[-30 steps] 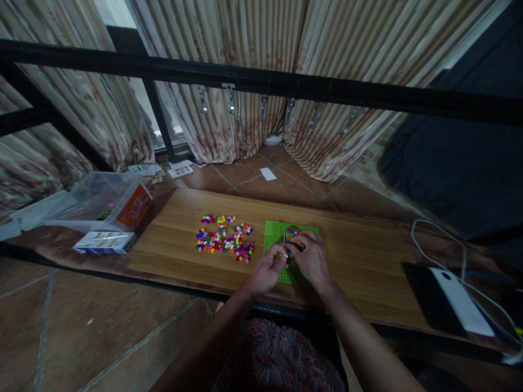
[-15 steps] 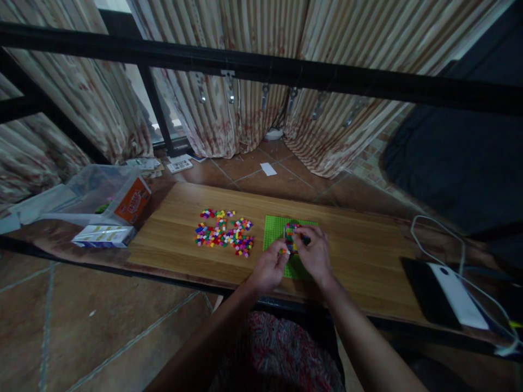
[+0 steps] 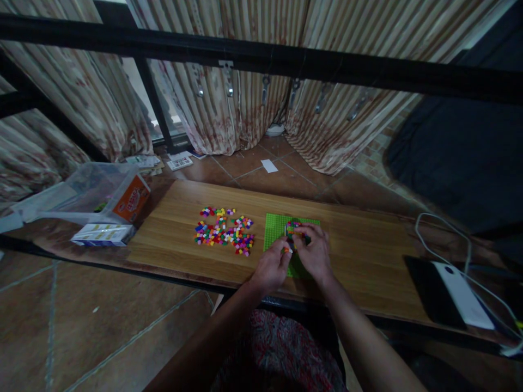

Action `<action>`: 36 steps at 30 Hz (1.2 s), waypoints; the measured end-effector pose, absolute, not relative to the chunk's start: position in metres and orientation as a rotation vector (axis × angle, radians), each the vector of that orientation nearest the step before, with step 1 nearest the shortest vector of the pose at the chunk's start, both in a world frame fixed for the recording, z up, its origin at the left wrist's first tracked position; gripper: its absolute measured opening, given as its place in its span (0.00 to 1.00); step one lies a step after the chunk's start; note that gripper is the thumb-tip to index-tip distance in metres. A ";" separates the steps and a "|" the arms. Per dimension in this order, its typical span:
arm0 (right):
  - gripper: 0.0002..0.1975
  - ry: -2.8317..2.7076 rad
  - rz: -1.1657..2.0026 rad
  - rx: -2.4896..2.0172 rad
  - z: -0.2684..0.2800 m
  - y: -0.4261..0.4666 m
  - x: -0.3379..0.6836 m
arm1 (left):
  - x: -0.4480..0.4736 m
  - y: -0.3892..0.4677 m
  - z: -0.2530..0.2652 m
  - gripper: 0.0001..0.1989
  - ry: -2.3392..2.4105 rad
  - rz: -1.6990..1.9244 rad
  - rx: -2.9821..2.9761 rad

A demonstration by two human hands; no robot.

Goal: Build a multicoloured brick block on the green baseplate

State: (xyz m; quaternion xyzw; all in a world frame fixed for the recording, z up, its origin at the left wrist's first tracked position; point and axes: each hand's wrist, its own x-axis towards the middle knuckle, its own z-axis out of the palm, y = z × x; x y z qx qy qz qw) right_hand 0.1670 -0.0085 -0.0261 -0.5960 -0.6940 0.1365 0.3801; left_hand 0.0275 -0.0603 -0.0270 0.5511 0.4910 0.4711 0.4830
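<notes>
A green studded baseplate (image 3: 273,224) lies on the wooden board, with a cluster of small coloured toy bricks (image 3: 292,225) on it. My left hand (image 3: 271,263) is closed at the plate's left side, with small toy bricks (image 3: 287,250), orange and white, at its fingertips. Over the cluster, my right hand (image 3: 314,251) bends its fingers down in a pinch; what lies between the fingertips is hidden. Both hands partly cover the cluster. To the left, many loose toy bricks (image 3: 224,235) in mixed colours are spread on the board.
On the left stand a clear plastic bin (image 3: 87,188) with an orange label and a white-and-blue box (image 3: 102,234). A black-and-white flat object (image 3: 460,294) and a white cable (image 3: 469,245) lie at the right end. A dark metal bar (image 3: 261,57) crosses beyond the board (image 3: 368,261).
The view has shifted slightly. Both hands stay over the baseplate in nearly the same pose, with only small finger movements.
</notes>
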 end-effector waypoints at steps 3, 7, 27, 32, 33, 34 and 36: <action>0.10 -1.779 0.347 -1.514 -0.027 -0.008 0.167 | 0.028 -0.061 -0.026 0.06 1.209 1.137 1.356; 0.10 -1.744 0.363 -1.531 -0.027 -0.008 0.165 | 0.028 -0.061 -0.025 0.05 1.216 1.145 1.360; 0.08 -1.703 0.352 -1.549 -0.029 -0.009 0.162 | 0.032 -0.063 -0.020 0.07 1.353 0.977 1.583; 0.08 -1.699 0.363 -1.544 -0.030 -0.008 0.163 | 0.033 -0.064 -0.020 0.07 1.369 0.982 1.591; 0.08 -1.699 0.364 -1.545 -0.030 -0.007 0.163 | 0.033 -0.064 -0.021 0.07 1.373 0.985 1.591; 0.08 -1.699 0.364 -1.547 -0.031 -0.007 0.162 | 0.034 -0.064 -0.021 0.07 1.377 0.987 1.590; 0.08 -1.704 0.361 -1.550 -0.031 -0.006 0.162 | 0.034 -0.063 -0.023 0.07 1.381 0.993 1.577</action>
